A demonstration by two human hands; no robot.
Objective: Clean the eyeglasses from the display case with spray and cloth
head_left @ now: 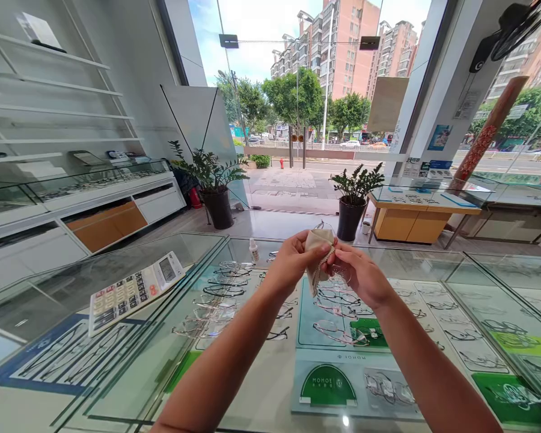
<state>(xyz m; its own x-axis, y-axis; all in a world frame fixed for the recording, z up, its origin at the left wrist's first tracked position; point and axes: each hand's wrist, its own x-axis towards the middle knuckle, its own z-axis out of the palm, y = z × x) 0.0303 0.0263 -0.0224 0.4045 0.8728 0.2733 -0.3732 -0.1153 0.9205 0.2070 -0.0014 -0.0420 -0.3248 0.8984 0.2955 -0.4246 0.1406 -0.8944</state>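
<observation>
My left hand point(295, 257) is closed on a beige cleaning cloth point(316, 240), which is bunched up and hangs down below the fingers. My right hand point(359, 272) meets it at the cloth's right side, fingers pinched on a thin-rimmed pair of glasses point(342, 275). The cloth and fingers cover much of the glasses; part of a rim shows under the right fingers. Both hands are held up above a glass display counter point(252, 415). Under the glass, rows of eyeglass frames point(223, 290) lie on both sides of my forearms.
A small white spray bottle point(253, 250) stands on the counter beyond my left forearm. At the left lies a large calculator point(135, 291). Potted plants point(217, 207) flank the glass doors ahead. Another display table point(426, 204) stands at the right.
</observation>
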